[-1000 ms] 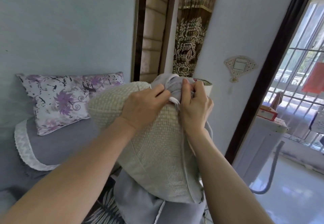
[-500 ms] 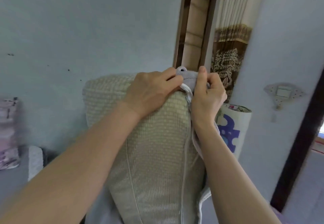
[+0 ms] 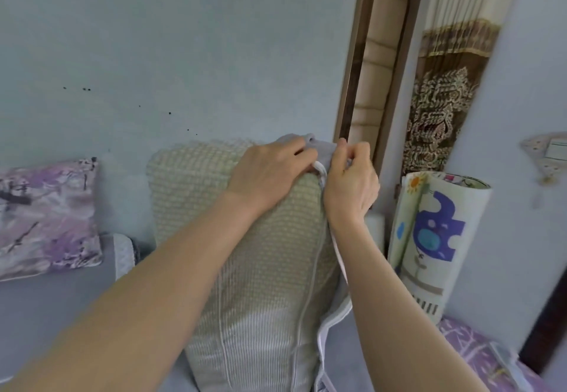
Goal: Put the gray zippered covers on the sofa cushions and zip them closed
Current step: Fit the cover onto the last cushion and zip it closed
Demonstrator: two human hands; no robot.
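Up at the top corner of the cushion (image 3: pixel 245 238), both hands are busy with the gray cover (image 3: pixel 322 149). That woven, cream-green cushion stands upright against the pale blue wall (image 3: pixel 168 38), and only a bunched bit of gray fabric shows at its upper right corner. Left hand (image 3: pixel 270 173) lies curled over the corner, fingers pinching the gray cloth against the cushion. Right hand (image 3: pixel 352 183) is closed tight too, thumb and fingers nipping the cover's white-piped edge (image 3: pixel 320 170) just beside the left hand's fingertips. From there the white piping trails down the cushion's right side, past the right forearm, to loose gray fabric at the bottom. Off to the left, a purple floral pillow (image 3: pixel 46 219) leans on the wall; to the right stands a rolled play mat (image 3: pixel 435 238) with a blue cartoon print.
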